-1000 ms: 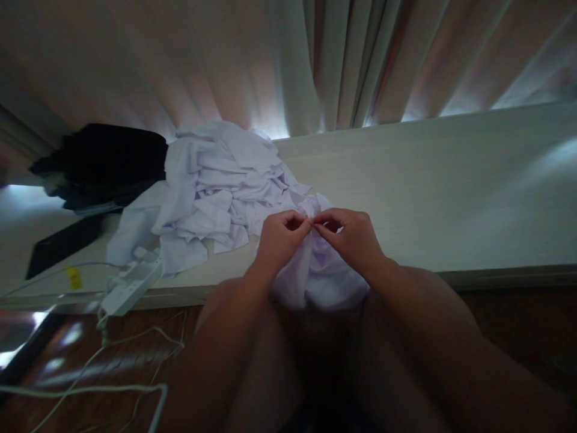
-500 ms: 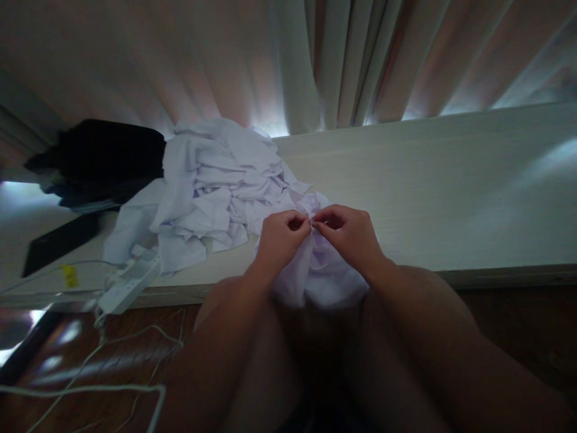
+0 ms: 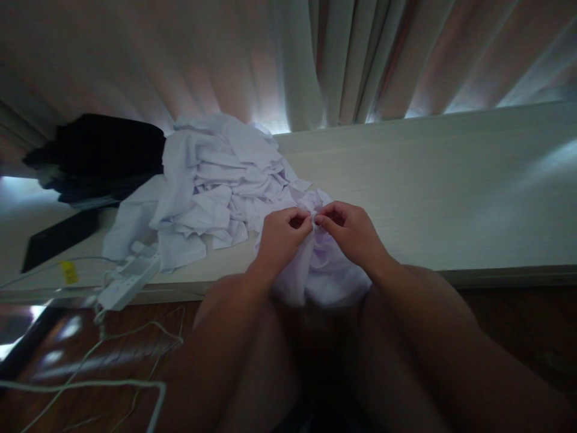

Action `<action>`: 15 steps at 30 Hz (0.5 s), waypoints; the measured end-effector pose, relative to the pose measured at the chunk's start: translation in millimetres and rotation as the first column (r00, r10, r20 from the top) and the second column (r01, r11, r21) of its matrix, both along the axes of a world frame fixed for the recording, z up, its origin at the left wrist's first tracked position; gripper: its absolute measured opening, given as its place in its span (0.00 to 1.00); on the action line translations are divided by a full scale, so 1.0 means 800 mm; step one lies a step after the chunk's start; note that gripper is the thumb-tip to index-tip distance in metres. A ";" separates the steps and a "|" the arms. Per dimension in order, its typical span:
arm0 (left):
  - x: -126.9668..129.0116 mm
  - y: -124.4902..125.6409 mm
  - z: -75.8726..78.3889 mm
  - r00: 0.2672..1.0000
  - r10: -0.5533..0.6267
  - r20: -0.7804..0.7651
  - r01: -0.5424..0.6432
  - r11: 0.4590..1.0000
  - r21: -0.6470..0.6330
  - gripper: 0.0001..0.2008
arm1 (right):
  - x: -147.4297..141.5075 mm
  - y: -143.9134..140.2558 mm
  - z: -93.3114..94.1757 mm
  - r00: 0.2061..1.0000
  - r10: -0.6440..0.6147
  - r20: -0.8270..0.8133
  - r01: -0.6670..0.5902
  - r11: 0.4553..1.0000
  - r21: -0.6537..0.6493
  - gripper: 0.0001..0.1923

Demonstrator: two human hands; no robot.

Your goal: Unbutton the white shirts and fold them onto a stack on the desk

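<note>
A white cloth garment (image 3: 333, 273) hangs over the ledge's front edge between my knees, its upper part gathered under my fingers. My left hand (image 3: 283, 236) pinches a fold of it between thumb and forefinger. Close beside, my right hand (image 3: 352, 231) pinches the same garment, its fingertips almost touching those of the left. Whatever small detail lies between the fingertips is too fine to make out. A heap of crumpled white garments (image 3: 225, 168) spreads to the left, running up to the piece I hold.
The pale ledge (image 3: 428, 192) runs along below the curtains (image 3: 252, 60). At the left are a pile of black cloth (image 3: 112, 150), a flat dark object (image 3: 61, 237) and a white power strip (image 3: 130, 282). White cables (image 3: 135, 337) trail over the wooden floor.
My right hand has shifted very slightly up and its fingertips have moved a little apart from the left ones. The left hand keeps its pinch, and the garment stays in place.
</note>
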State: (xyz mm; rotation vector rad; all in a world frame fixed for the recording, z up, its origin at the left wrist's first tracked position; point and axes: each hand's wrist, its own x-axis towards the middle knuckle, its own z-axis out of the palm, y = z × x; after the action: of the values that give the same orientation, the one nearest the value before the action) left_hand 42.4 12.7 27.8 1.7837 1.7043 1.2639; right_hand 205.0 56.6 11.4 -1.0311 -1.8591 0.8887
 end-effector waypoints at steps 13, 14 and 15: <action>0.000 0.000 0.003 0.993 -0.027 0.116 0.034 0.998 -0.061 0.07 | 0.002 0.007 -0.003 0.997 0.071 -0.006 -0.071 0.993 -0.094 0.07; 0.000 0.000 0.003 0.989 -0.026 0.143 0.037 0.997 -0.072 0.07 | 0.002 0.007 -0.003 0.997 0.075 -0.014 -0.076 0.992 -0.100 0.07; 0.000 0.001 0.003 0.985 -0.027 0.170 0.041 0.996 -0.082 0.07 | 0.002 0.008 -0.003 0.997 0.078 -0.024 -0.080 0.991 -0.104 0.07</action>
State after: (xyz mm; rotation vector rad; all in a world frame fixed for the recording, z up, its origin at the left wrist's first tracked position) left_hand 42.5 13.3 30.2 1.6024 1.6028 1.2690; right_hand 206.9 62.8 8.9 -1.0144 -1.8643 1.0491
